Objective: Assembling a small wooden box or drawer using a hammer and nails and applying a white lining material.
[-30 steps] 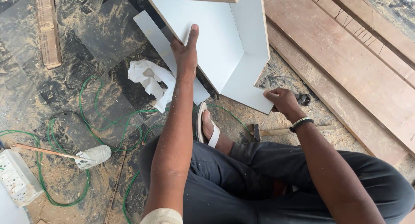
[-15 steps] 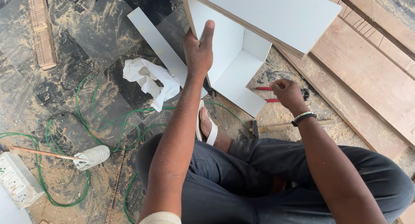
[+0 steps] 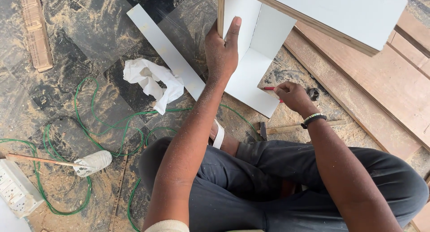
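Note:
I sit on a dusty dark floor. My left hand (image 3: 222, 53) grips the front edge of the left wall of a white box of laminated boards (image 3: 264, 44), which stands tipped up with its opening facing me. My right hand (image 3: 293, 95) is closed on a thin red pencil (image 3: 270, 88) at the lower right edge of the box's bottom panel. A dark band sits on that wrist.
A long white strip (image 3: 163, 51) lies left of the box, a crumpled white cloth (image 3: 152, 80) beside it. A hammer (image 3: 286, 129) lies by my right knee. Green cable (image 3: 89, 124), a brush (image 3: 85, 162), a white power strip (image 3: 15, 189) at left. Wooden planks (image 3: 389, 93) at right.
The box has been tilted up from lying flat, with my left hand moving up along its left wall. My right hand picked up the red pencil and brought it to the bottom panel.

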